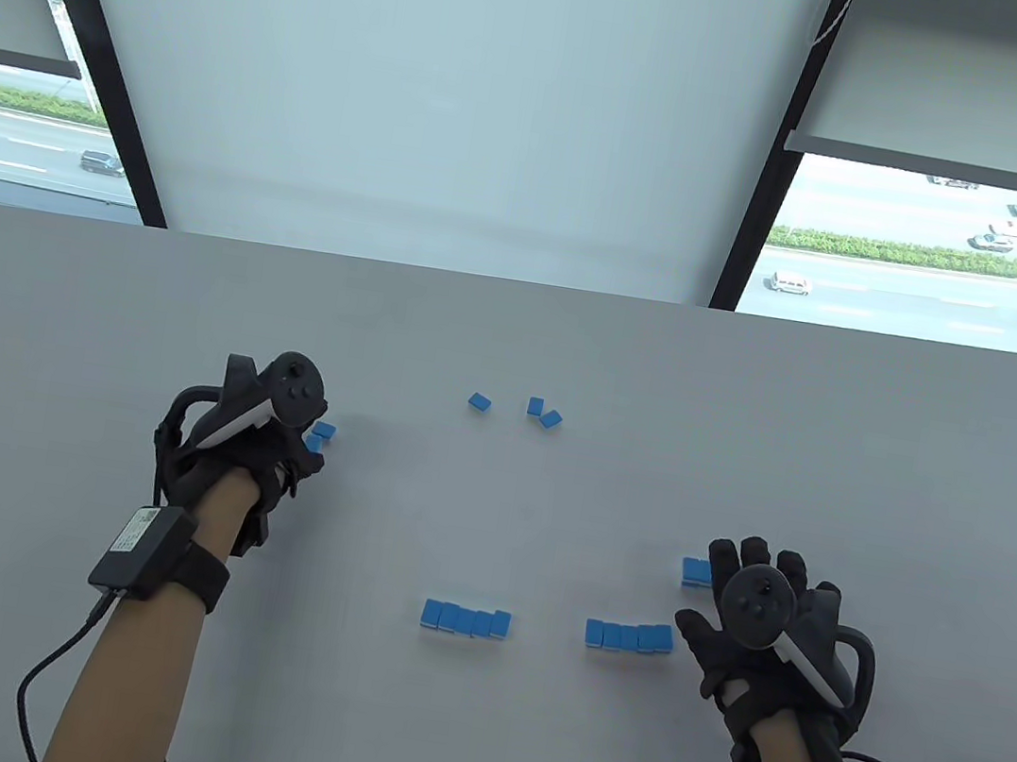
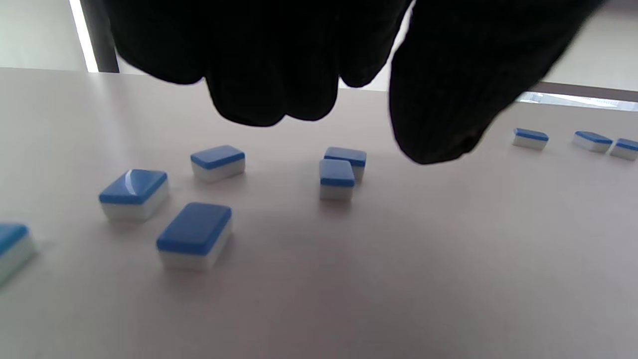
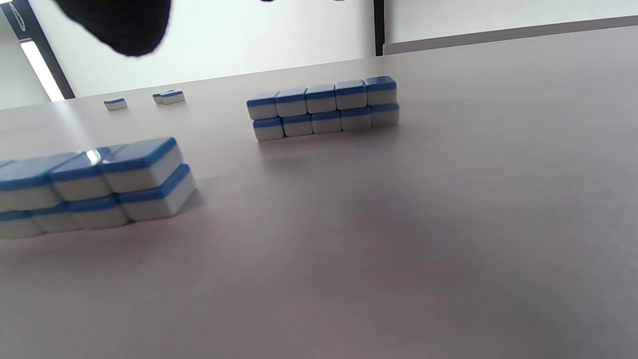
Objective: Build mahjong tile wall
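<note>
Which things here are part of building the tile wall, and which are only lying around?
Job: left stack; right stack; loose tiles; tiles under left hand; tiles by right hand.
Lying about: nothing on the table; cars outside.

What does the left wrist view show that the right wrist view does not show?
Only the left wrist view shows loose single tiles lying blue side up under the left hand's fingers, for example one near tile. Only the right wrist view shows the built wall pieces from the side: a two-layer row and a nearer two-layer stack. Both show the grey table and three far loose tiles.
</note>
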Demonstrator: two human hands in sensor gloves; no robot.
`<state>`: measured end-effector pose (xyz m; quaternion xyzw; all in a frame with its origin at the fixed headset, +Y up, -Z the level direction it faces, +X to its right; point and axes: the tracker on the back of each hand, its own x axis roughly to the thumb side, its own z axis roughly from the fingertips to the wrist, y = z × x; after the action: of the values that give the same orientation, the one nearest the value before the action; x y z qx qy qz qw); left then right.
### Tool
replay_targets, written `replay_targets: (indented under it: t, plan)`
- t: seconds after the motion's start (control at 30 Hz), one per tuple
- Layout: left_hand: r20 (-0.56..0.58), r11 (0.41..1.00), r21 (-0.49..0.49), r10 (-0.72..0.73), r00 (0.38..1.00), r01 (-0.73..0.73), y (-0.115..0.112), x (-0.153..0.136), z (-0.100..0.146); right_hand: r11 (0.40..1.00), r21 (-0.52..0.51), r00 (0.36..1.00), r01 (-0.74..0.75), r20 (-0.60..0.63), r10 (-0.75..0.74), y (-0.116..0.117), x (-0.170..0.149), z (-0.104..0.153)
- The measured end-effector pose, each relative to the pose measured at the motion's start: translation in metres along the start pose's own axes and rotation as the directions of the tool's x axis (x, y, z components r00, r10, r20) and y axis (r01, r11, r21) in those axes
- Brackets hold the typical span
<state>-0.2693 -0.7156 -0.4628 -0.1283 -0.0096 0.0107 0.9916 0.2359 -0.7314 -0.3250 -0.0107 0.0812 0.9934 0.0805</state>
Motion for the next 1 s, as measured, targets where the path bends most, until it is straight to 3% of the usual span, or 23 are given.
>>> replay_targets:
  t: [0.2,1.0]
  plan:
    - [-0.012,0.998,-0.005,-0.068,0.998,0.068,-0.021,0.001,-0.017,1.000,-0.005,1.000,0.005,-0.008,-0.005,-0.001,-0.002,0.001]
    - [-0.154,1.000,0.013,-0.016,0.988,0.018,-0.017,0.003,-0.032,1.000,0.001,1.000,0.006,-0.012,-0.006,-0.001,-0.004,0.001]
